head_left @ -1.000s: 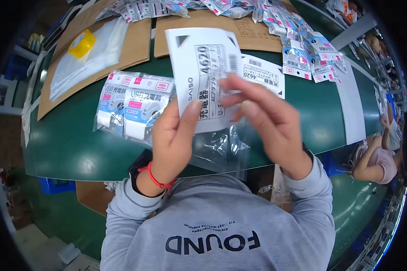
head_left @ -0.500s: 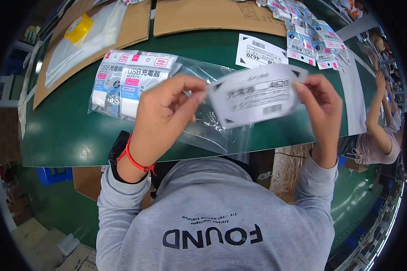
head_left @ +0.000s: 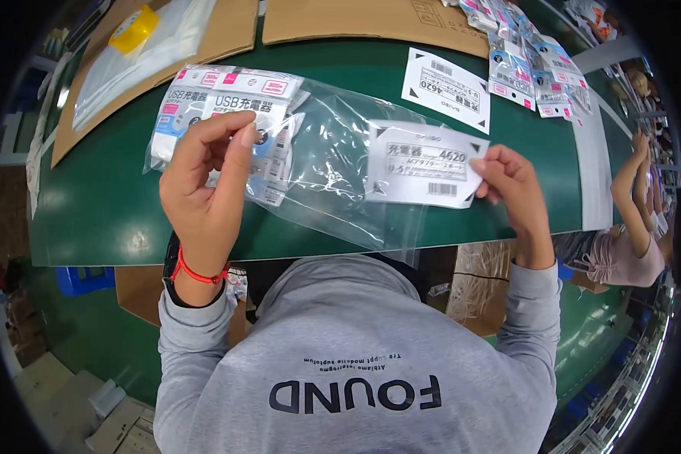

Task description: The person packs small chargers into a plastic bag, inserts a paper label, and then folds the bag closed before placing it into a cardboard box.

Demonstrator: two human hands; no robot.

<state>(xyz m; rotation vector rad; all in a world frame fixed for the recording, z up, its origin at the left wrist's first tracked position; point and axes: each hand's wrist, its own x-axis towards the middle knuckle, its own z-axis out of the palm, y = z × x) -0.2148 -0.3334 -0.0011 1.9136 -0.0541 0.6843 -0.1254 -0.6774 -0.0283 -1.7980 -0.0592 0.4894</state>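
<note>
My right hand (head_left: 511,178) pinches the right edge of a white printed label card (head_left: 424,165) with black corner marks. The card lies over the mouth end of a clear plastic bag (head_left: 333,151); whether it is inside the bag I cannot tell. Packaged USB chargers (head_left: 238,98) in white, pink and blue packs fill the bag's left end. Over these packs is my left hand (head_left: 212,170), thumb and forefinger brought together; what is between them, if anything, I cannot make out. A second label card (head_left: 446,89) lies on the green table beyond the bag.
Brown cardboard sheets (head_left: 371,21) lie along the far side. On the left one are clear plastic bags (head_left: 174,49) and a yellow tape roll (head_left: 133,29). Several more packaged chargers (head_left: 511,68) are heaped at far right. Another person (head_left: 620,246) stands at the right.
My left hand has let go of the label card and moved left onto the charger packs. The card, kept in my right hand, has lowered and flattened over the bag.
</note>
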